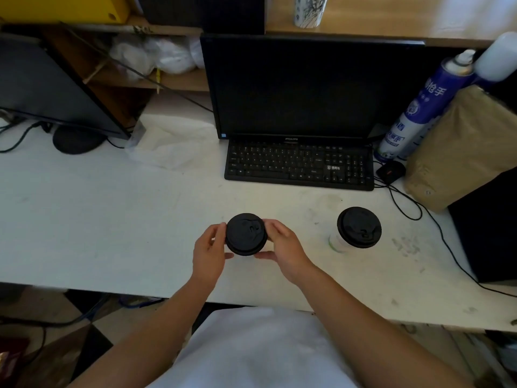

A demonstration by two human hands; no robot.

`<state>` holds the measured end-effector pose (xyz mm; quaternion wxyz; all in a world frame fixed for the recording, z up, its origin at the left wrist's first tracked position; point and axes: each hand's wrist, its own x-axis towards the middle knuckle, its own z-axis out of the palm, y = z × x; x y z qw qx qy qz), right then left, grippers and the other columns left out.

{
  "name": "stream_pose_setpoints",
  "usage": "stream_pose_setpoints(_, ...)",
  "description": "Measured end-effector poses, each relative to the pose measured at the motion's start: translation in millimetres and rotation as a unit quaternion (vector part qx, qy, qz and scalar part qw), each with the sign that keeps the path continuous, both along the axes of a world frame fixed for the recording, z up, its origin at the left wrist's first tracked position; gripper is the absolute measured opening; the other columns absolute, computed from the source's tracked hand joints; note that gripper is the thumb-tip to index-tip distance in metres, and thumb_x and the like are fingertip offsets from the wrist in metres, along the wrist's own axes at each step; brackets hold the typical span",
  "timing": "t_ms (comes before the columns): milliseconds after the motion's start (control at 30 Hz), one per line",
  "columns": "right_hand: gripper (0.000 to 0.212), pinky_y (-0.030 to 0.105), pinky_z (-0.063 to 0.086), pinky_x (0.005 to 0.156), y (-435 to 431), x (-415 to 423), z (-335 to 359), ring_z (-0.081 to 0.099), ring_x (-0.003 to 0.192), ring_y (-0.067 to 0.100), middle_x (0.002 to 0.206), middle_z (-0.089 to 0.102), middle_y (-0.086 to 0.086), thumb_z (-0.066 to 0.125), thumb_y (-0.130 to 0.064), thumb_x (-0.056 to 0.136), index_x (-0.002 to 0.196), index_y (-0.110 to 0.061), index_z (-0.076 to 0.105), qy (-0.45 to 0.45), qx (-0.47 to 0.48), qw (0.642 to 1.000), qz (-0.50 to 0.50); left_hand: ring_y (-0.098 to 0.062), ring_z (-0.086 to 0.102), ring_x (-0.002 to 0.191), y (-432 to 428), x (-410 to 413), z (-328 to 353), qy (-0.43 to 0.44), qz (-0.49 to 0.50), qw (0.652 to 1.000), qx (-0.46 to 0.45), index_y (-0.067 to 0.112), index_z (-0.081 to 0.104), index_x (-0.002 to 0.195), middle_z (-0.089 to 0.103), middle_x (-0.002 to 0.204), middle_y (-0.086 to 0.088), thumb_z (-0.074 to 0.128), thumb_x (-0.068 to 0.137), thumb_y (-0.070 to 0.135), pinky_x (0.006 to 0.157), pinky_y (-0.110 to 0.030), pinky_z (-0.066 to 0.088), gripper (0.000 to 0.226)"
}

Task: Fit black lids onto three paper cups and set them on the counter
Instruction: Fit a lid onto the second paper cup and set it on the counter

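Fingers of the left hand (209, 252) and right hand (282, 247) pinch the black lid (246, 233) by its rim, over the white counter (112, 219). Cup hidden beneath; thin paper likely crushes, so press gently at the edge.

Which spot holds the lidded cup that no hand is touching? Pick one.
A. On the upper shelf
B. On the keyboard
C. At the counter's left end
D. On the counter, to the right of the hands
D: the free lidded cup stands on the white counter to the right of the right hand, in front of the keyboard, while both hands grip the other lid.
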<state>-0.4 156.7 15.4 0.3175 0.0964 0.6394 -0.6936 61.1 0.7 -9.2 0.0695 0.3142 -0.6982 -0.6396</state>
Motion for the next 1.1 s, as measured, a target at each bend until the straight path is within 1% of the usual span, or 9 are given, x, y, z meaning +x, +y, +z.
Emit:
stream_pose_setpoints(167, 0.027, 0.041, 0.061, 0.088, 7.6, 14.4, -3.8, 0.063, 0.12, 0.024, 0.126, 0.07, 0.001, 0.05, -0.024, 0.105, 0.116, -0.017, 0.073, -0.075, -0.073, 0.994, -0.013, -0.015, 0.072, 0.093, 10.3, 8.1, 3.9, 0.014, 0.05, 0.995, 0.09, 0.021, 0.076, 0.092, 0.077, 0.091, 0.005, 0.047, 0.106, 0.035, 0.068, -0.034, 0.063, 0.036)
stream_pose_setpoints(333, 0.029, 0.046, 0.059, 0.093, 12.6, 19.6, -2.6, 0.063, 0.121, 0.026, 0.128, 0.069, 0.001, 0.047, -0.018, 0.107, 0.122, -0.018, 0.071, -0.094, -0.103, 0.99, -0.026, -0.025, 0.069, 0.102, 12.8, 13.5, 11.1, 0.034, 0.055, 0.989, 0.13, 0.023, 0.077, 0.093, 0.077, 0.099, 0.001, 0.045, 0.102, 0.005, 0.068, -0.031, 0.059, 0.038)
stream_pose_setpoints(467, 0.034, 0.04, 0.06, 0.09, 16.9, 26.0, -4.0, 0.065, 0.12, 0.025, 0.133, 0.067, 0.001, 0.049, -0.003, 0.102, 0.127, -0.017, 0.068, -0.067, -0.11, 0.992, -0.002, -0.028, 0.068, 0.106, 8.9, 20.2, 12.4, 0.039, 0.011, 0.994, 0.103, 0.015, 0.075, 0.107, 0.077, 0.106, -0.004, 0.05, 0.086, -0.015, 0.082, -0.037, 0.058, 0.044)
stream_pose_setpoints(567, 0.042, 0.04, 0.06, 0.093, 18.2, 29.3, -4.4, 0.067, 0.118, 0.02, 0.135, 0.065, -0.005, 0.057, 0.005, 0.096, 0.129, -0.019, 0.067, -0.027, -0.085, 0.996, 0.019, -0.021, 0.065, 0.116, 7.6, 24.8, 13.3, 0.026, -0.037, 0.997, 0.055, 0.015, 0.068, 0.121, 0.073, 0.117, -0.002, 0.053, 0.081, -0.024, 0.084, -0.025, 0.054, 0.058)
stream_pose_setpoints(633, 0.044, 0.038, 0.061, 0.089, 18.6, 32.8, -3.8, 0.07, 0.112, 0.018, 0.132, 0.066, -0.01, 0.064, 0.002, 0.093, 0.129, -0.023, 0.067, -0.003, -0.064, 0.998, 0.028, -0.018, 0.064, 0.117, 6.3, 27.6, 15.8, 0.018, -0.073, 0.996, 0.041, 0.02, 0.064, 0.125, 0.071, 0.12, 0.002, 0.057, 0.079, -0.024, 0.085, -0.024, 0.055, 0.064)
stream_pose_setpoints(700, 0.045, 0.035, 0.061, 0.082, 19.1, 36.0, -1.6, 0.072, 0.105, 0.017, 0.128, 0.068, -0.012, 0.072, -0.004, 0.091, 0.129, -0.027, 0.066, 0.016, -0.036, 0.998, 0.039, -0.018, 0.063, 0.119, 2.6, 29.6, 17.9, 0.007, -0.111, 0.993, 0.048, 0.02, 0.06, 0.131, 0.07, 0.123, 0.002, 0.062, 0.076, -0.022, 0.095, -0.036, 0.055, 0.07)
stream_pose_setpoints(833, 0.054, 0.03, 0.059, 0.074, 21.4, 39.5, 1.5, 0.072, 0.096, 0.018, 0.124, 0.069, -0.007, 0.083, -0.011, 0.083, 0.128, -0.032, 0.064, 0.037, 0.019, 0.998, 0.046, -0.012, 0.061, 0.122, -7.5, 30.4, 21.1, -0.015, -0.188, 0.979, 0.072, 0.03, 0.057, 0.135, 0.069, 0.126, 0.007, 0.076, 0.066, 0.003, 0.105, -0.043, 0.048, 0.077)
stream_pose_setpoints(1000, 0.062, 0.039, 0.06, 0.089, 21.7, 38.4, 5.1, 0.065, 0.113, 0.022, 0.126, 0.067, -0.002, 0.089, -0.012, 0.076, 0.127, -0.032, 0.061, 0.049, 0.039, 0.997, 0.042, -0.017, 0.06, 0.126, -19.9, 22.8, 29.8, -0.011, -0.256, 0.956, 0.144, 0.026, 0.057, 0.136, 0.068, 0.131, 0.001, 0.078, 0.072, 0.0, 0.099, -0.035, 0.05, 0.072)
stream_pose_setpoints(1100, 0.07, 0.038, 0.057, 0.095, 16.4, 36.9, 10.2, 0.062, 0.12, 0.017, 0.132, 0.065, -0.004, 0.09, -0.01, 0.073, 0.132, -0.031, 0.059, 0.059, 0.033, 0.995, 0.066, -0.026, 0.058, 0.129, -31.2, 19.3, 36.5, -0.018, -0.278, 0.94, 0.194, 0.017, 0.055, 0.138, 0.065, 0.134, -0.008, 0.074, 0.074, -0.004, 0.101, -0.043, 0.05, 0.07)
